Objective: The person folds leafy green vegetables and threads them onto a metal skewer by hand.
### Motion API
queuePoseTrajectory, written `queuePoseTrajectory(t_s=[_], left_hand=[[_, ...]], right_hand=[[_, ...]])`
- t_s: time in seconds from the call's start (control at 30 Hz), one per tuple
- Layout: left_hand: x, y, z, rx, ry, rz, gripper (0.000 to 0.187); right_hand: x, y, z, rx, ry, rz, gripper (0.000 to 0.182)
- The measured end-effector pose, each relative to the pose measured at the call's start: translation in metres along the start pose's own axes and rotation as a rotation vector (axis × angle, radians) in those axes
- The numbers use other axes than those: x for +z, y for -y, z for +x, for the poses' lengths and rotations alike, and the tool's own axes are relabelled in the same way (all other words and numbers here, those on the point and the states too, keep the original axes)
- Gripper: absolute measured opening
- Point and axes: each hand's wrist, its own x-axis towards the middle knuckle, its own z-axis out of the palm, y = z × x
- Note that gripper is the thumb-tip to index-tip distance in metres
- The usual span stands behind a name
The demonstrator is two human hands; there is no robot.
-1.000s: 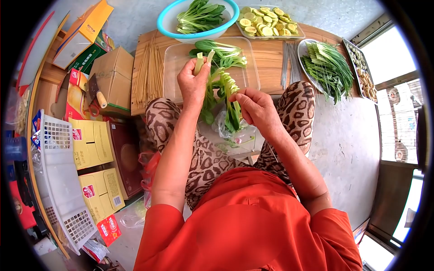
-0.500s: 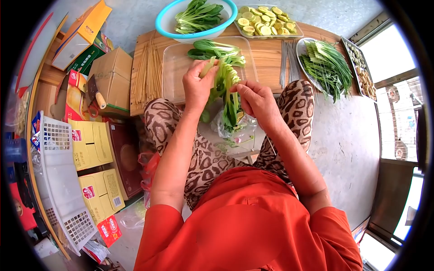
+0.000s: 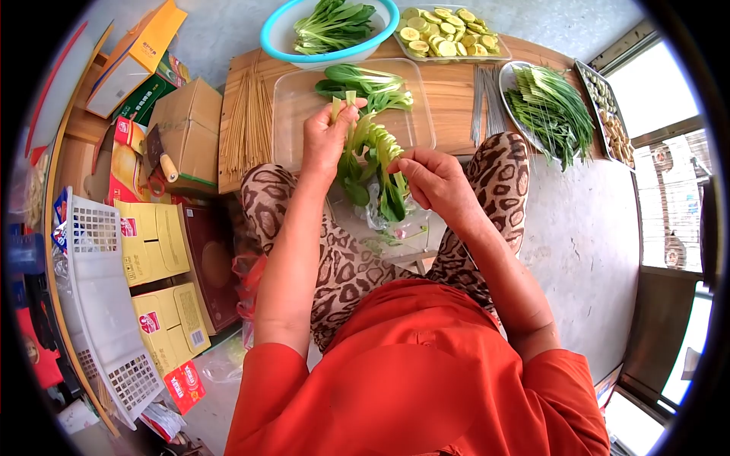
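Note:
Between my hands hangs a row of leafy greens (image 3: 380, 140), pale stalks bunched side by side and dark leaves drooping. They look threaded on a thin skewer that is mostly hidden. My left hand (image 3: 328, 137) is closed on a leafy green, with pale stalk ends poking above the fingers. At the row's right end, my right hand (image 3: 433, 176) is closed in a pinch on the skewer. Just beyond lies a clear plastic tray (image 3: 293, 114) with more leafy greens (image 3: 365, 83) on it.
A blue-rimmed basin (image 3: 266, 34) of greens and a tray of sliced squash (image 3: 449, 34) stand at the back. Wooden skewers (image 3: 247, 121) lie left, metal skewers (image 3: 487, 99) right. Chives (image 3: 551, 110) fill a plate. Cardboard boxes (image 3: 186, 125) line the left side.
My left hand has shifted slightly left and up, and its stalk ends now stand above the fingers. The hanging row has swung a little. My right hand stays at the row's right end.

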Motion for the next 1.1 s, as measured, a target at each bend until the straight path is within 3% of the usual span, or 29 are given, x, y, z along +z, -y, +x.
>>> queuePoseTrajectory(t_s=[0.47, 0.67, 0.83, 1.1], left_hand=[[0.003, -0.007, -0.004, 0.017, 0.0, 0.025, 0.024], [0.004, -0.005, -0.002, 0.136, -0.04, 0.215, 0.021], [0.012, -0.006, -0.005, 0.438, -0.055, 0.533, 0.022], [0.001, -0.01, -0.002, 0.45, -0.046, 0.707, 0.025]], right_hand=[[0.001, 0.0, 0.001, 0.004, -0.025, -0.016, 0.023], [0.001, 0.002, 0.001, 0.005, -0.029, -0.018, 0.022], [0.001, -0.001, 0.008, -0.028, -0.057, 0.017, 0.022], [-0.014, -0.008, 0.011, 0.015, -0.11, 0.061, 0.024]])
